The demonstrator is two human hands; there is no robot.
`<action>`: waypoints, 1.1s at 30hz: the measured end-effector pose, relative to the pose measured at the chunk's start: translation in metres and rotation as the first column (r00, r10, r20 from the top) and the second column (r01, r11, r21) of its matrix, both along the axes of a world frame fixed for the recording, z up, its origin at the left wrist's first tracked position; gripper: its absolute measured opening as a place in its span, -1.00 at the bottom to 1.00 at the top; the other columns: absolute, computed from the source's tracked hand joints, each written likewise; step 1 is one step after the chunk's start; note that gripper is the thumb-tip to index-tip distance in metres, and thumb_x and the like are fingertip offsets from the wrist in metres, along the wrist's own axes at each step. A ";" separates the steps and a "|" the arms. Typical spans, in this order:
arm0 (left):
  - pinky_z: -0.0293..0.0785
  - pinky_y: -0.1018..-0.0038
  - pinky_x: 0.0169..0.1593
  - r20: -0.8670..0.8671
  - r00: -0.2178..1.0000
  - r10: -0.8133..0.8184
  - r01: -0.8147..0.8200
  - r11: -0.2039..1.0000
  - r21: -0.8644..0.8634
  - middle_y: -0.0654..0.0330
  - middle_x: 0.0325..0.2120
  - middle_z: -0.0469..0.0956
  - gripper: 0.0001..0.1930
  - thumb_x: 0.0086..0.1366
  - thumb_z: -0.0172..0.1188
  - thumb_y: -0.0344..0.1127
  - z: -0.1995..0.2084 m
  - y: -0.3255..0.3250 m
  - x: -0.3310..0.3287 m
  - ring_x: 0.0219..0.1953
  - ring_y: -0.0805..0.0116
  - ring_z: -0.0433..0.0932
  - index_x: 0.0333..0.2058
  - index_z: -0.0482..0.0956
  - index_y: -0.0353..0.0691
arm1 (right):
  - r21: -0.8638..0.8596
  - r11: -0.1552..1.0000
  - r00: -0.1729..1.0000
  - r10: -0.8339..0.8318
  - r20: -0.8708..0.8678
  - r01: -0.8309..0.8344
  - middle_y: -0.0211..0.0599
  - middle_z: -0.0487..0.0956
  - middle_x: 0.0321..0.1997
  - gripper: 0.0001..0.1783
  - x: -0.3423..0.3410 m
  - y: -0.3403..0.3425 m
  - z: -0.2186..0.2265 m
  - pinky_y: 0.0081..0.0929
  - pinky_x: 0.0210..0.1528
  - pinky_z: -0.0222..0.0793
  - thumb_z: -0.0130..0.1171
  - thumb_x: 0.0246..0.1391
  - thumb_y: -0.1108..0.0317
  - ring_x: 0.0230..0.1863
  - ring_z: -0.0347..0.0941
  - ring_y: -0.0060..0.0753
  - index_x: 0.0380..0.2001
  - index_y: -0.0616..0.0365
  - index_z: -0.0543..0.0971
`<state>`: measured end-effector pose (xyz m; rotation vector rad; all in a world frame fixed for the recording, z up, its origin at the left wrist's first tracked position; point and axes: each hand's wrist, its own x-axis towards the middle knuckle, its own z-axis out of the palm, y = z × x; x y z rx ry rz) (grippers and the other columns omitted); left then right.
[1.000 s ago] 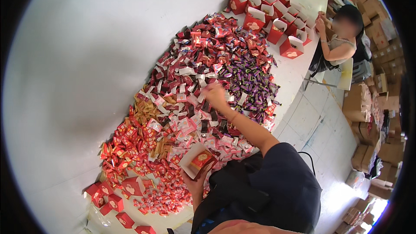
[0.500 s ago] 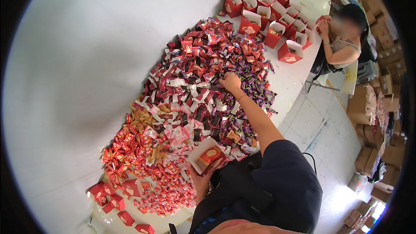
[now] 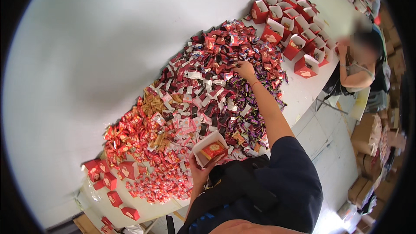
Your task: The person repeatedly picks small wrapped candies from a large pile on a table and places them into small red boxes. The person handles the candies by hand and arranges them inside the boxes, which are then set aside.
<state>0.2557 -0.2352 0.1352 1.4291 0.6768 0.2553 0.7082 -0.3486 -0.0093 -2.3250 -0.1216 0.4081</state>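
Note:
My left hand (image 3: 198, 174) is closed round a small open paper box (image 3: 199, 148), white inside, held low in front of my body. In the box lies a red and gold packet (image 3: 213, 150). My right arm stretches forward over a long heap of wrapped sweets. At its far part my right hand (image 3: 245, 70) has its fingers drawn together among dark red sweets (image 3: 229, 66), beside the purple-wrapped sweets (image 3: 253, 104). What lies between those fingertips is too small to make out.
Several filled red boxes (image 3: 273, 32) stand open at the far right of the table (image 3: 299, 99). Closed red boxes (image 3: 115, 198) lie at the near left. Beyond the right edge sits another person (image 3: 359, 67). Cardboard cartons (image 3: 366, 134) are stacked along the right.
The view has shifted, so the heap and boxes sit differently in the picture. My right hand has moved a little farther over the dark red sweets. The left still holds the box.

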 end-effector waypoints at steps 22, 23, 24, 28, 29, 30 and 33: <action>0.49 0.30 0.01 0.247 0.963 -0.109 0.063 0.980 0.187 0.16 0.04 0.25 -0.13 -0.14 0.50 -0.40 0.029 -0.006 -0.059 0.06 0.26 0.39 0.14 0.16 -0.13 | 0.261 0.426 0.494 0.653 0.573 -0.866 -0.25 0.46 -0.29 -0.45 -0.348 0.004 0.298 -0.34 -0.08 0.33 0.47 -0.35 0.08 -0.15 0.38 -0.16 -0.25 0.07 0.53; 0.49 0.30 0.01 0.241 0.965 -0.106 0.067 0.985 0.161 0.16 0.03 0.27 -0.12 -0.14 0.50 -0.40 0.030 -0.007 -0.061 0.05 0.26 0.40 0.14 0.16 -0.13 | 0.257 0.404 0.470 0.622 0.627 -0.878 -0.25 0.47 -0.24 -0.42 -0.345 0.000 0.298 -0.31 -0.05 0.31 0.48 -0.38 0.08 -0.11 0.37 -0.15 -0.24 0.08 0.53; 0.49 0.30 0.01 0.230 0.968 -0.103 0.073 0.988 0.138 0.16 0.03 0.28 -0.12 -0.14 0.50 -0.40 0.031 -0.007 -0.067 0.04 0.26 0.41 0.14 0.16 -0.13 | 0.260 0.381 0.449 0.584 0.676 -0.887 -0.24 0.48 -0.20 -0.40 -0.342 -0.006 0.298 -0.27 -0.01 0.28 0.50 -0.40 0.07 -0.08 0.37 -0.13 -0.24 0.09 0.53; 0.49 0.34 0.01 0.316 0.946 -0.073 0.132 0.977 -0.170 0.17 0.03 0.32 -0.12 -0.12 0.49 -0.38 0.017 -0.008 -0.077 0.04 0.27 0.42 0.16 0.15 -0.12 | 0.448 0.470 0.644 0.634 0.429 -0.761 -0.18 0.46 0.05 -0.06 -0.341 -0.039 0.281 -0.19 0.23 0.12 0.55 -0.45 0.12 0.19 0.27 -0.14 0.06 0.20 0.35; 0.48 0.35 0.02 0.349 0.935 -0.057 0.183 0.923 -0.338 0.17 0.04 0.31 -0.12 -0.12 0.49 -0.38 0.011 -0.010 -0.073 0.05 0.27 0.42 0.16 0.15 -0.11 | 0.436 0.534 0.679 0.663 0.316 -0.725 -0.18 0.46 0.06 -0.03 -0.343 -0.054 0.261 -0.20 0.24 0.13 0.55 -0.43 0.16 0.19 0.28 -0.18 0.10 0.22 0.31; 0.45 0.29 0.05 0.293 0.941 -0.168 0.227 0.958 -0.178 0.18 0.07 0.30 -0.12 -0.11 0.49 -0.33 0.001 -0.012 -0.067 0.05 0.25 0.42 0.19 0.17 -0.10 | 0.514 0.564 0.728 0.657 0.196 -0.647 -0.18 0.45 0.07 -0.07 -0.348 -0.067 0.236 -0.25 0.20 0.19 0.54 -0.39 0.21 0.15 0.32 -0.24 0.10 0.24 0.31; 0.24 0.21 0.22 0.245 0.841 -0.483 0.476 0.875 0.092 0.12 0.21 0.13 -0.10 -0.01 0.42 -0.31 0.029 -0.020 -0.038 0.22 0.16 0.23 0.26 0.08 -0.13 | 0.581 0.652 0.817 0.575 0.040 -0.487 -0.19 0.44 0.04 -0.21 -0.352 -0.116 0.188 -0.44 0.09 0.30 0.45 -0.23 0.38 0.04 0.39 -0.40 0.09 0.26 0.30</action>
